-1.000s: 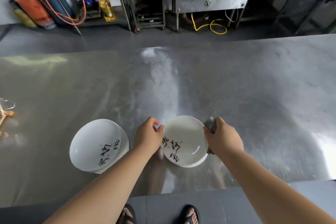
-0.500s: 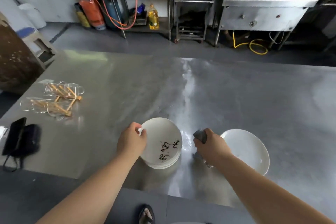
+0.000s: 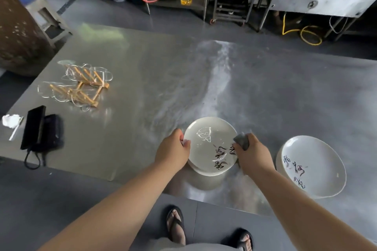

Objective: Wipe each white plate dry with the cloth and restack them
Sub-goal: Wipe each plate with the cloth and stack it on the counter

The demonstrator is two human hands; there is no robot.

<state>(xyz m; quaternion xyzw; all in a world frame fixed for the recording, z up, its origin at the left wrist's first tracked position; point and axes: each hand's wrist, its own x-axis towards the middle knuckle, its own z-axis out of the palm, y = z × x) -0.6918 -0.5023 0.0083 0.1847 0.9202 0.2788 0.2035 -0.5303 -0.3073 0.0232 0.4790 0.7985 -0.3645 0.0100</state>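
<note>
A white plate (image 3: pixel 206 144) with black brush lettering is lifted a little above the stack of white plates (image 3: pixel 206 171) near the steel table's front edge. My left hand (image 3: pixel 173 151) grips the top plate's left rim. My right hand (image 3: pixel 252 154) holds a bunched grey cloth (image 3: pixel 241 141) against that plate's right rim. Water glints on the plate's face. A second stack of white plates (image 3: pixel 314 167) with the same lettering lies to the right, untouched.
The steel table (image 3: pixel 163 79) holds wire-and-wood plate racks (image 3: pixel 79 85) at the left, a black phone and pouch (image 3: pixel 39 130) near the left edge, and a white scrap (image 3: pixel 11 121). My sandalled feet (image 3: pixel 175 224) show below. Gas cylinders, an oil bottle and steel kitchen units stand beyond.
My left hand moved from the wiped plate, now lying at the right, to the left stack and lifted its top plate. My right hand brought the cloth over to that plate's right rim.
</note>
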